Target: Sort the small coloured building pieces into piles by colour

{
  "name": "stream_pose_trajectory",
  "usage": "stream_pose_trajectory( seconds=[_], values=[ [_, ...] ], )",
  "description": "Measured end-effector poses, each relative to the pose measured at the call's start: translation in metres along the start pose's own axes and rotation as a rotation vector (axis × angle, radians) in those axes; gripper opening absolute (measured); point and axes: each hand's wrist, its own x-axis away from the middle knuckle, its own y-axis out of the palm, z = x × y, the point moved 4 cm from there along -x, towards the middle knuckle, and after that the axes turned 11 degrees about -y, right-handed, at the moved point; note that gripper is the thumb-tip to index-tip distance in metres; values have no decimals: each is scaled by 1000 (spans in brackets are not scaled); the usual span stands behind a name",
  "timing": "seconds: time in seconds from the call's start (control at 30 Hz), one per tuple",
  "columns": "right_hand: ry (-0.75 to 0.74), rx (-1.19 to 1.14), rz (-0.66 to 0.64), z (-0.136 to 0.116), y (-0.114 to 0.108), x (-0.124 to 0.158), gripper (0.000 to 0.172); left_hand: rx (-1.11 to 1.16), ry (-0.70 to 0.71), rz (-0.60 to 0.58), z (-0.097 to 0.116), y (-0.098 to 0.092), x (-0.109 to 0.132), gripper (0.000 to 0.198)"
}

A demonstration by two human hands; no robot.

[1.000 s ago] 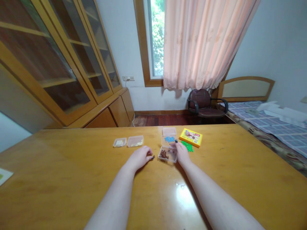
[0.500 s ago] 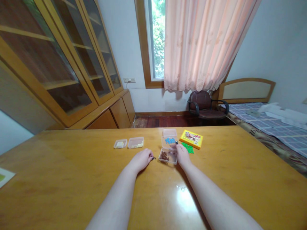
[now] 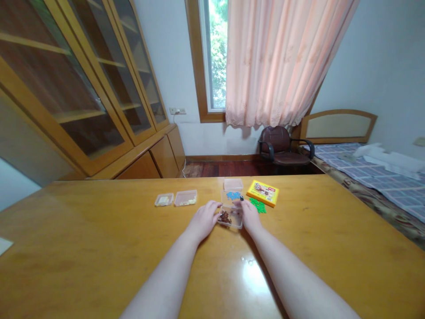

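A small clear box [image 3: 229, 219] with brown pieces in it sits on the yellow wooden table [image 3: 99, 248]. My right hand [image 3: 250, 216] grips the box's right side, thumb and fingers wrapped on its rim. My left hand [image 3: 206, 219] is at the box's left edge, fingers curled together over the rim on small brown pieces taken from the table. Just behind stands a clear box of blue pieces [image 3: 232, 195], and behind that a clear empty box [image 3: 233, 184]. Loose green pieces [image 3: 258, 205] lie to the right of my right hand.
A yellow printed box [image 3: 263, 192] lies beyond the green pieces. Two small clear boxes [image 3: 164, 200] [image 3: 186, 197] with pale contents sit to the left. A paper corner [image 3: 4, 245] shows at the table's left edge. Beyond the table are a dark chair [image 3: 282, 148], a bed [image 3: 381, 177] and glass-door cabinets [image 3: 83, 110].
My left hand closed on the brown pieces lying on the table, then moved right to the box's rim. My right hand stayed on the box.
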Motion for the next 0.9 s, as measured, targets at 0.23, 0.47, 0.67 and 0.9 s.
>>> stream_pose_trajectory(
  seconds=[0.23,0.47,0.67,0.9],
  values=[
    [31,19,-12,4,-2,-4,37,-6,-89,-152,-31,-11,2,12],
    [18,8,-4,8,-3,-4,37,-2,-98,-219,-36,4,0,8],
    [18,-11,4,7,-2,-3,36,-48,-141,-184,-40,8,-1,9],
    [-4,21,-11,0,1,0,33,124,-40,49,-7,-2,-2,14]
  ],
)
